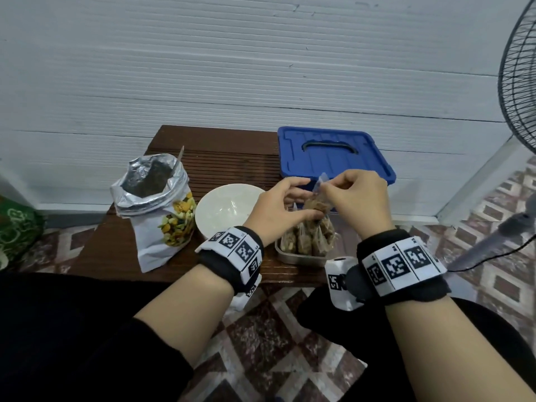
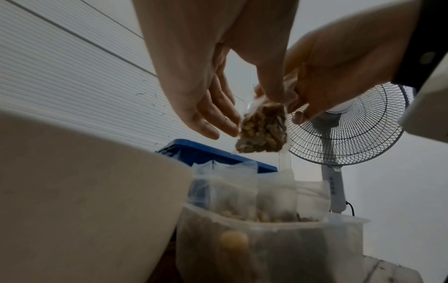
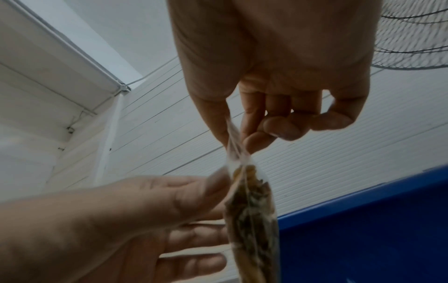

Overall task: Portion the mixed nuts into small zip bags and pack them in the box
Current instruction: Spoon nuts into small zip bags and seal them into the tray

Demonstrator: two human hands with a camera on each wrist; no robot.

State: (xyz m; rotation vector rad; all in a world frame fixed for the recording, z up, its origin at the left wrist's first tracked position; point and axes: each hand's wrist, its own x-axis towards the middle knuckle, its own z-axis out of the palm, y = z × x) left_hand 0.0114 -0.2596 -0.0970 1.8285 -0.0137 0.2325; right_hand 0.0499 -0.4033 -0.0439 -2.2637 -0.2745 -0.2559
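Forearms with black wristbands carrying black-and-white coded tags are seen nearest. Beyond them, one small clear zip bag of brown mixed nuts is held in the air above a low clear plastic box at the near edge of a dark brown slatted wooden table. The bag's empty top strip is pinched between the thumb and forefinger of the right hand, its other fingers curled. The left hand is placed beside the bag with fingers nearly straight and relaxed; whether they touch the film cannot be told.

The bag is judged light, soft and slippery, its contents loose enough to shift. It is best held by the flat strip above the nuts, with the seal pressed shut first so nothing spills.

Several filled bags are stood upright in the box; about four are made out, but an exact count is not possible. Just left of it, one white round bowl is set, and left again one open silver foil pouch printed with nuts. Farthest back, one blue plastic lidded container with a handle is placed. One black wire-guarded standing fan is seen at far right.
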